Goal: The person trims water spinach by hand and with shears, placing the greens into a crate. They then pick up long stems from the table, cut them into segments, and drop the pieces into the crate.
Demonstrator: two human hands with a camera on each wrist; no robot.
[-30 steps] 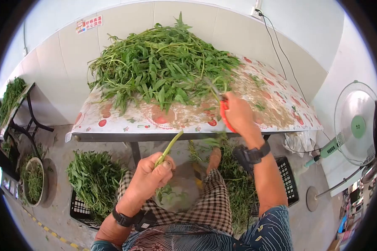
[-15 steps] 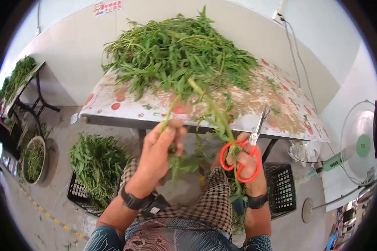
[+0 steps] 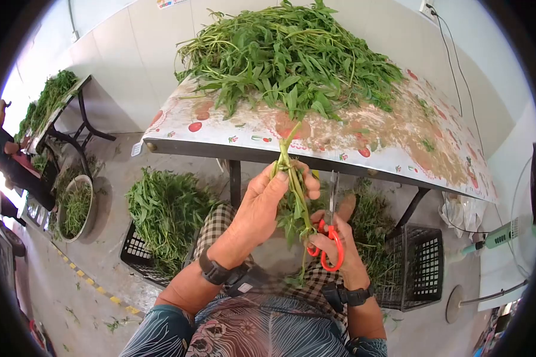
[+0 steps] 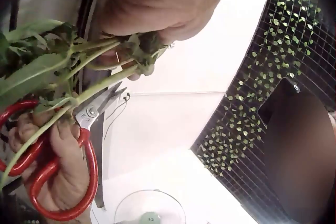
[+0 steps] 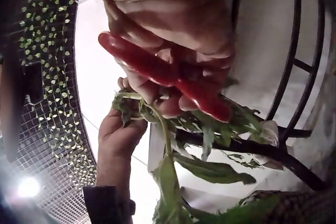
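In the head view my left hand (image 3: 259, 205) pinches several green stems (image 3: 284, 156) upright in front of the table edge. To its right, my right hand (image 3: 339, 247) holds red-handled scissors (image 3: 337, 252), blades pointing up, with finger and thumb also at a hanging stem (image 3: 306, 220). The left wrist view has the scissors' metal pivot (image 4: 92, 111) close beside a stem (image 4: 107, 82), the blades slightly parted. In the right wrist view the red handles (image 5: 152, 69) lie across my right hand (image 5: 173, 19), with leaves (image 5: 210, 170) below it.
A large heap of leafy stems (image 3: 292, 56) covers the back of the table (image 3: 184, 128). Below stand a crate (image 3: 138, 250) of greens, a black crate (image 3: 426, 262) and a basin (image 3: 77, 208). A fan (image 3: 497, 237) is at right; a person (image 3: 27, 172) is at far left.
The right hand came down from the table's front edge, bringing a stem toward the left hand. The two hands are now closer together, and the scissors stand more upright. The head view has shifted.
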